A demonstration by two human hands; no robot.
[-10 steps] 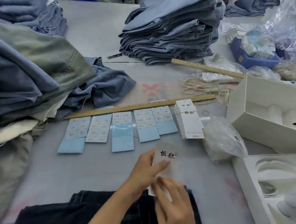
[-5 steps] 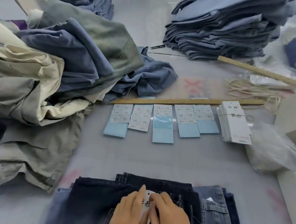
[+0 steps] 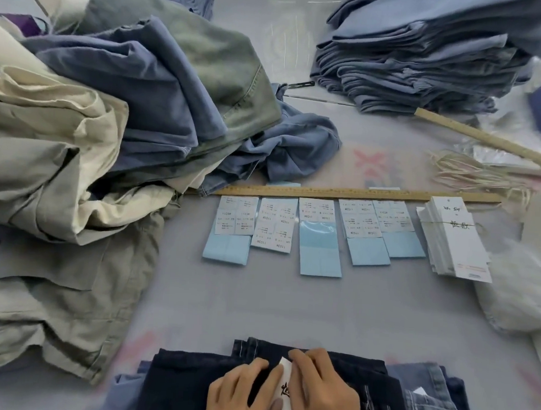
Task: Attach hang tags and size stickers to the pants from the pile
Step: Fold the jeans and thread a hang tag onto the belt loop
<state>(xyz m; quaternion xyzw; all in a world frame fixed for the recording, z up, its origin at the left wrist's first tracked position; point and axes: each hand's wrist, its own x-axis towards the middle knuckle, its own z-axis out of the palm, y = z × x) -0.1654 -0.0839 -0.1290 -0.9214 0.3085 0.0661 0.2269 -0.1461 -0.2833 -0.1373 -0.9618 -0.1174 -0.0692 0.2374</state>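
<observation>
Dark navy pants (image 3: 190, 385) lie folded at the near edge of the table. A white hang tag (image 3: 285, 390) with black characters rests on them. My left hand (image 3: 240, 397) and my right hand (image 3: 322, 392) lie side by side on the pants, both holding the tag between them. Several size sticker sheets (image 3: 319, 232) on blue backing lie in a row below a wooden ruler (image 3: 357, 193). A stack of white hang tags (image 3: 455, 242) sits at the row's right end. A loose pile of pants (image 3: 117, 118) fills the left side.
A folded stack of blue pants (image 3: 427, 56) stands at the back right, with a second ruler (image 3: 486, 137) and a bundle of pale strings (image 3: 477, 175) in front of it. A clear plastic bag (image 3: 515, 289) lies at the right. Lighter jeans (image 3: 431, 401) lie beside the dark pair.
Both hands brought the tag from above the table down onto the dark pants and hold it there. The camera swung left, so the white boxes at the right left the view.
</observation>
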